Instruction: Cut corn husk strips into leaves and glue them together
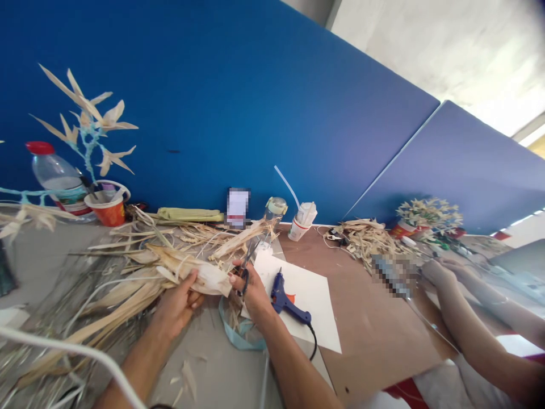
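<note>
My left hand (181,304) is closed on a pale dried corn husk (208,276), pinching it between thumb and fingers above the table. Black-handled scissors (244,275) are in my right hand (254,292), their blades pointing up and away. The tips of my right thumb and finger are at the husk's right end; whether they pinch it I cannot tell. Long dried husks (140,301) lie beneath and left of my left hand. Beside my right forearm, a blue glue gun (284,300) rests on a white sheet (317,284). A light-blue ribbon loop (240,338) lies between my forearms.
Husk flowers stand in a red cup (109,211) beside a red-capped bottle (57,176). Along the blue partition (204,102) are a phone (238,207), a glass jar (276,209) and a paper cup (300,227). A white cable (80,352) crosses front left. Another person's arms (464,307) rest at right.
</note>
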`<action>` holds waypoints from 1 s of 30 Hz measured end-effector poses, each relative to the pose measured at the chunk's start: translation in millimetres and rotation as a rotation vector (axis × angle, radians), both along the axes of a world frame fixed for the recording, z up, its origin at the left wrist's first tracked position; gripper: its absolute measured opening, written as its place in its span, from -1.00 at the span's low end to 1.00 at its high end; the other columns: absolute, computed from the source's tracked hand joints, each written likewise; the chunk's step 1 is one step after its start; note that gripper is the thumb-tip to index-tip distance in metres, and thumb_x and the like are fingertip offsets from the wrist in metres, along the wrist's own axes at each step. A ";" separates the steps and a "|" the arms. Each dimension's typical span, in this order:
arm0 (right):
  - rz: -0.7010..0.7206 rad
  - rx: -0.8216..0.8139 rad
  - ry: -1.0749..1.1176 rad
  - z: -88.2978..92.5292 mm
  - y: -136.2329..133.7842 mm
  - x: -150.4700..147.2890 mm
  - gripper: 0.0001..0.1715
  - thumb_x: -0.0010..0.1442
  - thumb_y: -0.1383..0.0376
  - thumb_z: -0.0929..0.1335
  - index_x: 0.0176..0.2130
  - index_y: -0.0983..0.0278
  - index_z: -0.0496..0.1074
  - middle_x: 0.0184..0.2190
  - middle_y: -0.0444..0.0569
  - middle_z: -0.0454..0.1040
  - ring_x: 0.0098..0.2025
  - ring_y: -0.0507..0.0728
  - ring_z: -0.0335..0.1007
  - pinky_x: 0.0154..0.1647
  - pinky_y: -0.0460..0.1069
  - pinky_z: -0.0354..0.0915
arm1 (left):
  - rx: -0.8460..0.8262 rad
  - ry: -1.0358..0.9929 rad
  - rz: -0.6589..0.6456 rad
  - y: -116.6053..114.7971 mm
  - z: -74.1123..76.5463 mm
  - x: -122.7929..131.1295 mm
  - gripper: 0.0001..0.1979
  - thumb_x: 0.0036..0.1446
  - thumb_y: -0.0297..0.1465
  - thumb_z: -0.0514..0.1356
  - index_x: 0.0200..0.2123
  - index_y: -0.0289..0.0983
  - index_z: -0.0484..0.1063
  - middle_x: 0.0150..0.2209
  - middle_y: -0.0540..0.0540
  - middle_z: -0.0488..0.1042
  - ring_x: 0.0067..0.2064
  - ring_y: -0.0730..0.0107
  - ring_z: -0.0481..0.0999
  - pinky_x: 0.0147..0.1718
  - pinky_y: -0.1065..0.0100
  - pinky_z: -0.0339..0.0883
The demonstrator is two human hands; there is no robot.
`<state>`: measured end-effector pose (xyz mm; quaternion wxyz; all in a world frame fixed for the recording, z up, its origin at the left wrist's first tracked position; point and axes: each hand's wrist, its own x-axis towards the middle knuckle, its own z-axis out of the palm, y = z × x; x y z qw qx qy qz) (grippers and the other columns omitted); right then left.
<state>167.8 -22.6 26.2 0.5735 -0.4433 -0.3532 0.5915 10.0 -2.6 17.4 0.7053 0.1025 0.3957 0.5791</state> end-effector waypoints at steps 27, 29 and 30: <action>-0.015 0.108 0.028 -9.2 -1.2 -9.0 -0.52 -0.23 0.30 0.53 -0.29 0.22 0.32 -0.52 -0.24 0.36 -0.50 -0.01 0.21 -0.44 -0.10 0.18 | 0.317 0.258 -0.259 -11.1 -8.2 15.8 -0.66 -0.14 -0.24 0.41 -0.32 -0.29 0.48 -0.74 0.23 0.00 -0.71 0.64 -0.08 -0.71 0.51 -0.16; 0.018 0.090 0.022 -12.0 0.7 -8.3 -0.52 -0.24 0.30 0.53 -0.30 0.22 0.33 -0.54 -0.26 0.35 -0.53 -0.03 0.20 -0.47 -0.12 0.17 | 0.337 0.340 -0.253 -10.4 -9.0 12.4 -0.68 -0.11 -0.20 0.38 -0.31 -0.25 0.48 -0.74 0.20 0.03 -0.70 0.61 -0.06 -0.70 0.49 -0.15; 0.027 0.080 0.021 -13.4 1.8 -7.6 -0.52 -0.24 0.30 0.53 -0.30 0.22 0.34 -0.55 -0.27 0.34 -0.54 -0.03 0.19 -0.49 -0.12 0.16 | 0.337 0.381 -0.258 -10.4 -9.2 10.4 -0.69 -0.09 -0.20 0.37 -0.30 -0.23 0.48 -0.73 0.18 0.09 -0.70 0.58 -0.02 -0.69 0.47 -0.12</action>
